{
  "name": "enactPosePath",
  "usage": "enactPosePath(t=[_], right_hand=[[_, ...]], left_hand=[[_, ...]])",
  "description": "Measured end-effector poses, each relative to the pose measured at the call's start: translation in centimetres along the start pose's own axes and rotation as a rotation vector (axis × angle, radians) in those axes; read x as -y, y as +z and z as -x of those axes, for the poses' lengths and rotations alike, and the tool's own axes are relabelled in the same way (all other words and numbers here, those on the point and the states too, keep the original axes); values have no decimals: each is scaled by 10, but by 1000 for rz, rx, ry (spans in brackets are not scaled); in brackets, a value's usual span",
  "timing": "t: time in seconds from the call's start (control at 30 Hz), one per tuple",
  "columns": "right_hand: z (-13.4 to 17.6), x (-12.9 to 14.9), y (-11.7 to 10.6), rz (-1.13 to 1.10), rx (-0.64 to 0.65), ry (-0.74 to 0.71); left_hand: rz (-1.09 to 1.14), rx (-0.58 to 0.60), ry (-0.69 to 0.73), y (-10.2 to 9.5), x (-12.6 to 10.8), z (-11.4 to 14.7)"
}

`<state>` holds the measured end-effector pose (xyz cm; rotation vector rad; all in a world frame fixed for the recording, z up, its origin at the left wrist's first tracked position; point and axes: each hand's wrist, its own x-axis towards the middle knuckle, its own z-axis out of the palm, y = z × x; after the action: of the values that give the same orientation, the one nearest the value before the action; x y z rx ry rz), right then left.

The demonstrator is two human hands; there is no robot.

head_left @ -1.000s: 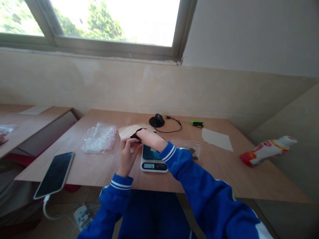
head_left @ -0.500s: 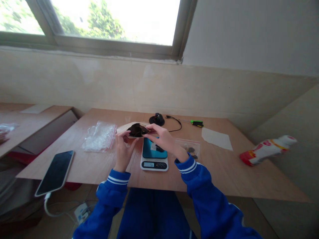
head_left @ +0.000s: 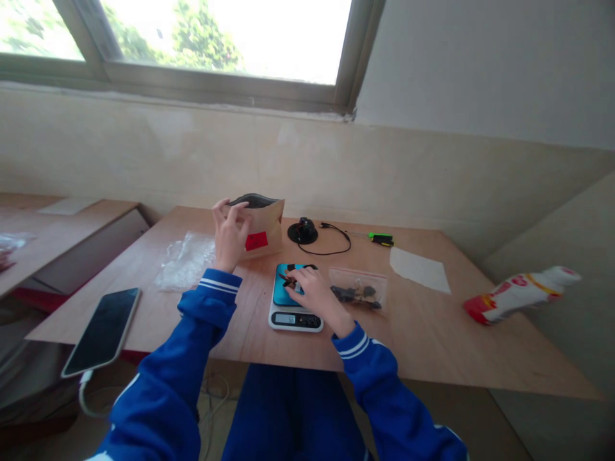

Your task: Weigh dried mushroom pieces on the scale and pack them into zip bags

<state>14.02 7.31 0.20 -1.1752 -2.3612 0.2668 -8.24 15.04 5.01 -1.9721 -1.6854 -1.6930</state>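
Note:
My left hand (head_left: 229, 234) grips the upper left rim of a brown paper pouch (head_left: 269, 224) with a red label, which stands upright with its mouth open. My right hand (head_left: 311, 291) is over the blue plate of a small white kitchen scale (head_left: 296, 320), its thumb and fingers closed around dark brown dried pieces (head_left: 287, 282). More dark bits lie on the plate, partly hidden by the fingers. Right of the scale lies a clear zip bag (head_left: 360, 288) with dark dried pieces inside.
Clear plastic bags (head_left: 185, 262) lie at left, near a phone (head_left: 103, 333) overhanging the table edge. Behind the scale are a black round-based device (head_left: 303, 232) with a cable and screwdrivers (head_left: 381, 239). Paper (head_left: 419, 269) and a bottle (head_left: 516, 294) are at right.
The pouch, earlier tilted toward me between both hands, now stands upright behind the scale. My right hand has left it and come down to the scale plate; my left hand still holds its rim.

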Motion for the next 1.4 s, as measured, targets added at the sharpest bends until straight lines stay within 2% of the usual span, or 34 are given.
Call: enactPosePath(t=[0.1, 0.17, 0.37, 0.53, 0.6, 0.77, 0.83, 0.93, 1.1, 1.23, 1.4], right_hand=[[-4, 3, 10, 271, 95, -51], [-5, 4, 13, 324, 127, -68], [-1, -3, 9, 135, 100, -6], [-5, -13, 0, -12, 50, 85], [-9, -16, -1, 2, 68, 100], [-14, -21, 0, 26, 125, 65], [-9, -22, -4, -28, 57, 77], [10, -22, -15, -176, -115, 148], [63, -22, -19, -348, -351, 268], [101, -23, -8, -416, -420, 405], [117, -30, -6, -476, -449, 439]], left_hand=[[-20, 6, 24, -2, 5, 3], [5, 8, 13, -5, 7, 10], [74, -19, -39, -9, -1, 35], [56, -110, -64, -11, -18, 60], [54, -91, -95, -10, -21, 75], [80, 39, -217, -2, -19, 110], [109, 76, -247, -2, -17, 122], [171, 113, -336, -8, -15, 138], [250, 169, -561, -18, -15, 171], [288, 224, -617, -21, -16, 194], [256, 184, -621, -25, -10, 206]])
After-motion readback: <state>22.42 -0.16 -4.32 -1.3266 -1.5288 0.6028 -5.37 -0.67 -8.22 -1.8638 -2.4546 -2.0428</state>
